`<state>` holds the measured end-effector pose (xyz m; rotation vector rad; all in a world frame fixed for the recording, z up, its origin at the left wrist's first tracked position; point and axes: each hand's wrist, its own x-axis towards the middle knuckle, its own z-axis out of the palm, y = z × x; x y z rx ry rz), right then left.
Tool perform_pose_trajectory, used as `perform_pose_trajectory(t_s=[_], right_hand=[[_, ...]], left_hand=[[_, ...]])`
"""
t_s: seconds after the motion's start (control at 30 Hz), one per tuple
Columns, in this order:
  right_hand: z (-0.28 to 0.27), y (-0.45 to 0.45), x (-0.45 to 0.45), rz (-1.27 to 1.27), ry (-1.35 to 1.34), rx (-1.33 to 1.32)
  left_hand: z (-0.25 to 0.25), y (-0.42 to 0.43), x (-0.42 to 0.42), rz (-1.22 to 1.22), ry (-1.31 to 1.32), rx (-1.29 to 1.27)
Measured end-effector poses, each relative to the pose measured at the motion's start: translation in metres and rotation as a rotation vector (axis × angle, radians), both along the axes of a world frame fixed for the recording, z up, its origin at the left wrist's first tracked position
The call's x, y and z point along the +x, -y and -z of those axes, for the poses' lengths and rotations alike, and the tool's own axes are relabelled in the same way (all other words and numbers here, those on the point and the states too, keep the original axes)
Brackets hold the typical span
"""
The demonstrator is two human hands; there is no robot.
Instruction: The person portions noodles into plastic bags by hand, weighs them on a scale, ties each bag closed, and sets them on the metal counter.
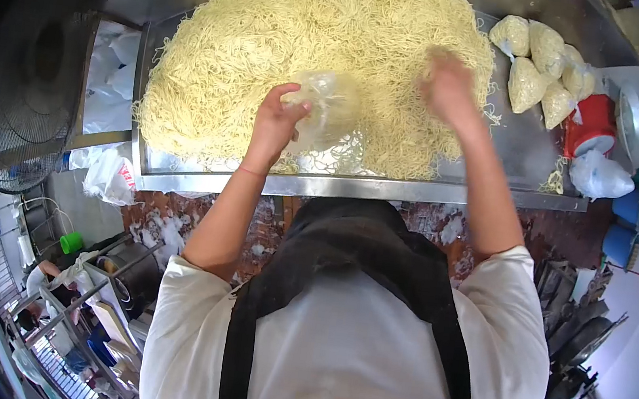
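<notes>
A broad heap of pale yellow noodles (pixel 251 40) covers much of the metal tray table (pixel 516 160). My left hand (pixel 277 119) pinches the edge of a clear plastic bag (pixel 327 109) in front of the heap. The bag is blurred, and I cannot tell how much it holds. Over the right part of the heap is my right hand (pixel 449 88), smeared by motion, its fingers near the noodles. Whether it holds any noodles is unclear. Several filled noodle bags (pixel 526 85) lie at the table's right end.
A red container (pixel 590 125) and a white plastic bundle (pixel 600 175) stand right of the table. At the left are a large fan (pixel 26 84) and white plastic bags (pixel 111 174). A raised metal rim (pixel 369 188) runs along the near edge. A person (pixel 46 278) is at the lower left.
</notes>
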<state>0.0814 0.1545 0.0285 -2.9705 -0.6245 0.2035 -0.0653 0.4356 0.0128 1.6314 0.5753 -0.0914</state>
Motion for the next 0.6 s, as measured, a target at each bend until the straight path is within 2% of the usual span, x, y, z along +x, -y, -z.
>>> perform_pose_trajectory(t_s=[0.03,0.1,0.17,0.2,0.23,0.27,0.33,0.37,0.4,0.5,0.53,0.6], right_hand=[[-0.002,-0.024,-0.020,-0.108,-0.105,0.238],[-0.003,-0.081,-0.056,-0.273,-0.045,0.439],[-0.009,-0.103,-0.046,-0.229,-0.051,0.340],[-0.008,-0.106,-0.036,-0.204,-0.058,0.291],[0.005,-0.096,-0.023,-0.166,-0.021,0.370],[0.017,-0.078,-0.019,-0.125,-0.099,0.386],[0.004,-0.050,-0.022,-0.042,-0.263,0.418],[0.027,-0.033,-0.028,-0.096,-0.199,0.479],[0.031,-0.020,-0.035,-0.052,-0.238,0.535],[0.020,0.018,-0.057,0.026,-0.257,0.702],[0.014,0.033,-0.062,0.039,-0.224,0.755],[-0.005,0.075,-0.060,0.070,-0.128,0.854]], left_hand=[[-0.007,0.000,0.004,-0.060,0.009,-0.119],[-0.030,-0.003,0.018,0.038,0.019,-0.176],[-0.059,-0.004,0.031,0.144,0.010,-0.276],[-0.065,-0.004,0.030,0.200,0.062,-0.108],[-0.070,-0.005,0.029,0.255,0.118,0.062],[-0.072,-0.006,0.029,0.306,0.178,0.233],[-0.017,-0.019,0.011,0.416,0.268,0.643],[0.028,-0.022,-0.002,0.455,0.312,0.823],[0.049,-0.022,-0.006,0.491,0.362,1.008],[0.028,-0.008,-0.003,0.404,0.273,0.786],[-0.015,0.012,0.006,0.340,0.083,0.439],[-0.065,0.054,0.022,0.299,0.157,0.195]])
